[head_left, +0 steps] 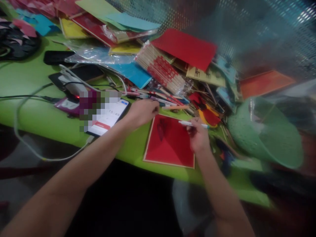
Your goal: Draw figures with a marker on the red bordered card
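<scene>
A square red board (172, 148) with a pale border lies at the table's front edge, a dark drawn mark on its upper left part. Over its right side, my right hand (198, 135) is closed around a white marker (185, 123), held almost level with one end pointing left. My left hand (144, 112) is by the board's upper left corner, its fingers curled; whether anything is in them is hidden. Just beyond it lie several pens (163, 98) and a light orange stick (175, 107).
A lit phone (108, 118) with a cable lies left of my left hand. Behind are bundled wooden sticks (160, 69) in plastic, a red sheet (186, 46) and coloured papers. Right of the board are red-and-yellow scissors (209, 117) and a green basket (266, 135).
</scene>
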### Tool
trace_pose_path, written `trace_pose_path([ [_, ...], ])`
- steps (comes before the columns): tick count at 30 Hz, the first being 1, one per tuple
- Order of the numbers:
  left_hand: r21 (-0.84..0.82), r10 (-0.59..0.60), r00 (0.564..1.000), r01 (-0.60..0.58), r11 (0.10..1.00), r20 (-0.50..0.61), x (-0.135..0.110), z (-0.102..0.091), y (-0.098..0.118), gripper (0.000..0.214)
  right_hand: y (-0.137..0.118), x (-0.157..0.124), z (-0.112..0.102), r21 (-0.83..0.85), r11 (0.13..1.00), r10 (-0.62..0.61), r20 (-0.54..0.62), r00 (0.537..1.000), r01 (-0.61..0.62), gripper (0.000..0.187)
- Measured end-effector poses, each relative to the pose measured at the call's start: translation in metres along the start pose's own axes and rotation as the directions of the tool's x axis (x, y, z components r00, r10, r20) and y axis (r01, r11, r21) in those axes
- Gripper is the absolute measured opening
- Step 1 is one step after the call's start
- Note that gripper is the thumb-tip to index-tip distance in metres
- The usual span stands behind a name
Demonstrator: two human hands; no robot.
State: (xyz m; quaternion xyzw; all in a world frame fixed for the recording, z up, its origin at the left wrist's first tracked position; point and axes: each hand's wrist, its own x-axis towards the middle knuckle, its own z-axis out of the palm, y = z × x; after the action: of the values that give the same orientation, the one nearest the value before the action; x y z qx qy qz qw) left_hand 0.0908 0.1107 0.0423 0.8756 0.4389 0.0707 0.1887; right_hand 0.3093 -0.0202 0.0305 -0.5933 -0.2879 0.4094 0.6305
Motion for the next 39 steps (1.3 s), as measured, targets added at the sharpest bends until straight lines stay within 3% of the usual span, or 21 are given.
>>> trace_pose_path([
  [11,-0.102,-0.012,0.998,0.006,0.995,-0.059,-0.007,0.003,0.006,0.017,0.005,0.002,-0.006,0.015,0.999,0.041,-0.02,0.999,-0.041,0.024],
  [23,-0.408,-0.11,0.976,0.024,0.913,-0.187,-0.049,0.009,-0.027,0.02,0.006,0.004,-0.008,0.009,0.998,0.056,-0.02,0.998,-0.055,0.026],
  [33,-0.362,-0.055,0.981,-0.017,0.932,-0.187,-0.052,0.005,-0.05,0.022,0.008,0.003,-0.008,0.032,0.997,0.065,-0.008,0.998,-0.065,0.021],
  [39,-0.299,0.018,0.987,-0.067,0.952,-0.162,-0.065,0.014,-0.031,0.023,0.005,0.0,-0.003,0.009,1.0,0.028,-0.026,0.999,-0.027,0.022],
])
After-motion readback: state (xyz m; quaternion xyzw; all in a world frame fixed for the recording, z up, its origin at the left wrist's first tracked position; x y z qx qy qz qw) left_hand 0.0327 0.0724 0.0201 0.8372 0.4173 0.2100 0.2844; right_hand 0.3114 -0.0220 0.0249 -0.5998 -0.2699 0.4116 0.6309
